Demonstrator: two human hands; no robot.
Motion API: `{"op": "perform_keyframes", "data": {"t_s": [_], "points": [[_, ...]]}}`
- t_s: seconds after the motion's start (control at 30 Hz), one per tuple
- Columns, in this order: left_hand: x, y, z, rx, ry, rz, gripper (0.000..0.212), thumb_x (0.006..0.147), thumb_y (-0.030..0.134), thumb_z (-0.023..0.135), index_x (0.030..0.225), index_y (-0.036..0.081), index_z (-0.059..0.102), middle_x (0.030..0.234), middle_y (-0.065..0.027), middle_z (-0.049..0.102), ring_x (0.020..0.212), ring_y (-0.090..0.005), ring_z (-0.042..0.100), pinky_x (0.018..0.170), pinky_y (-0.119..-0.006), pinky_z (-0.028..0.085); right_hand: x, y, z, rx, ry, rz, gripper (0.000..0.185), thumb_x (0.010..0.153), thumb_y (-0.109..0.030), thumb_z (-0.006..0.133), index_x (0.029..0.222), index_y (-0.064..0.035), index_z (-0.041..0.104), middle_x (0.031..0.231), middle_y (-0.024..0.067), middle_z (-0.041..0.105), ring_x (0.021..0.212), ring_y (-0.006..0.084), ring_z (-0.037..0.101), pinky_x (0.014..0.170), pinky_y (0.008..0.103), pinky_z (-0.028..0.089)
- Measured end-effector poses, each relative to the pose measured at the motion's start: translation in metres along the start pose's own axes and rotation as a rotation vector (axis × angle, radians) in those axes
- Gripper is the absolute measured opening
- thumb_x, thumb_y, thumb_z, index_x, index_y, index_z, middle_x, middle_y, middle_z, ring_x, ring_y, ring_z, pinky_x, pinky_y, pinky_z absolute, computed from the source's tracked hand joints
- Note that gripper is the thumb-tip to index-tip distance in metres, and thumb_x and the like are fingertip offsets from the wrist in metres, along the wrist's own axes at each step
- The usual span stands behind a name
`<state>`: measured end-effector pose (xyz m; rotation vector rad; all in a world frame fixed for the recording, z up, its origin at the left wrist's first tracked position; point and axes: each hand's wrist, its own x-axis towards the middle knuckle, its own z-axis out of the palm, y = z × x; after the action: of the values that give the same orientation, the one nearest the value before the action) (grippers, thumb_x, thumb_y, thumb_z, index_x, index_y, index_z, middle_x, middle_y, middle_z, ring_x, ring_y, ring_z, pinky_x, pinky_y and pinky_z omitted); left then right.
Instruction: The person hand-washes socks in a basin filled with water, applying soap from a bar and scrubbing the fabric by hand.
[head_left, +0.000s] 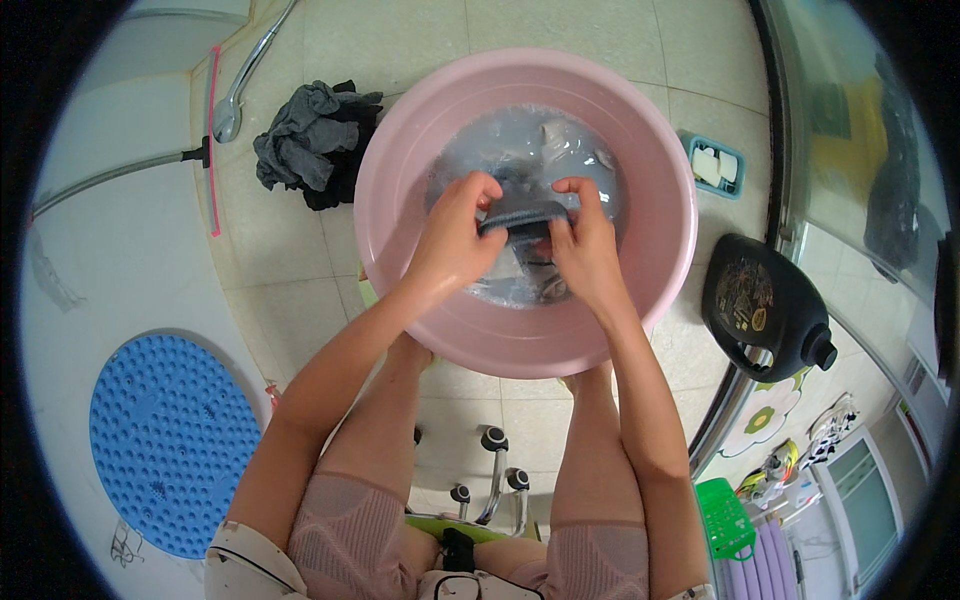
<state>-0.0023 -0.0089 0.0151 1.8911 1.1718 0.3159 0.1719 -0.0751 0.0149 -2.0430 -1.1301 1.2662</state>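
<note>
Between my two hands a dark grey piece of fabric is stretched above the water. My left hand pinches one end of its band, while my right hand grips the other end. Both are over a large pink plastic basin that stands on the floor in front of my legs. Cloudy, sudsy water half covers a pale cloth near the far side. More fabric lies in the water below my hands, too blurred to make out.
A heap of grey and black cloth lies left of the basin, near a shower head. To the right are a blue soap dish with white bars and a black detergent jug. A blue bumpy mat is at lower left.
</note>
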Motion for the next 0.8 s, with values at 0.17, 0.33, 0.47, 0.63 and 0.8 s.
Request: {"op": "perform_keyframes", "data": {"t_s": [0.17, 0.33, 0.47, 0.63, 0.8], "points": [[-0.043, 0.041, -0.023, -0.358, 0.023, -0.044, 0.028, 0.070, -0.009, 0.061, 0.094, 0.004, 0.054, 0.094, -0.0068, 0.051, 0.077, -0.0169, 0.056, 0.064, -0.029, 0.047, -0.049, -0.030, -0.016, 0.817, -0.205, 0.136, 0.051, 0.086, 0.010, 0.046, 0.135, -0.0062, 0.048, 0.102, 0.0088, 0.061, 0.083, 0.0129, 0.062, 0.076, 0.0277, 0.052], [-0.060, 0.043, -0.044, -0.614, -0.167, -0.194, 0.027, 0.068, -0.011, 0.059, 0.090, 0.004, 0.054, 0.089, -0.0019, 0.050, 0.079, -0.0108, 0.054, 0.068, -0.025, 0.045, -0.075, -0.031, -0.016, 0.614, -0.169, -0.155, 0.041, 0.078, 0.011, 0.055, 0.115, -0.0041, 0.065, 0.112, 0.0149, 0.062, 0.092, 0.0153, 0.062, 0.078, 0.0282, 0.052], [-0.058, 0.034, -0.050, -1.061, -0.415, -0.409, 0.014, 0.077, 0.008, 0.059, 0.090, 0.004, 0.054, 0.090, -0.0019, 0.055, 0.083, -0.0096, 0.054, 0.074, -0.024, 0.045, -0.084, -0.046, -0.021, 0.443, -0.091, -0.285, 0.037, 0.071, 0.008, 0.061, 0.106, -0.0021, 0.069, 0.115, 0.0228, 0.061, 0.097, 0.0288, 0.066, 0.081, 0.0323, 0.053], [-0.051, 0.018, -0.044, -1.196, -0.501, -0.540, 0.027, 0.090, 0.031, 0.055, 0.095, 0.005, 0.057, 0.094, -0.0041, 0.059, 0.086, -0.0125, 0.057, 0.077, -0.028, 0.047, -0.092, -0.064, -0.024, 0.283, -0.063, -0.422, 0.036, 0.069, 0.009, 0.061, 0.102, -0.0017, 0.071, 0.112, 0.0175, 0.062, 0.095, 0.0264, 0.066, 0.081, 0.0315, 0.053], [-0.038, 0.008, -0.020, -1.283, -0.108, -0.996, 0.034, 0.091, 0.034, 0.058, 0.108, 0.004, 0.059, 0.099, -0.0076, 0.062, 0.091, -0.0183, 0.060, 0.088, -0.033, 0.049, -0.099, -0.071, -0.015, 0.264, -0.086, -0.529, 0.031, 0.069, 0.008, 0.064, 0.099, -0.0014, 0.070, 0.111, 0.0156, 0.062, 0.089, 0.0257, 0.066, 0.077, 0.0322, 0.054]]}}
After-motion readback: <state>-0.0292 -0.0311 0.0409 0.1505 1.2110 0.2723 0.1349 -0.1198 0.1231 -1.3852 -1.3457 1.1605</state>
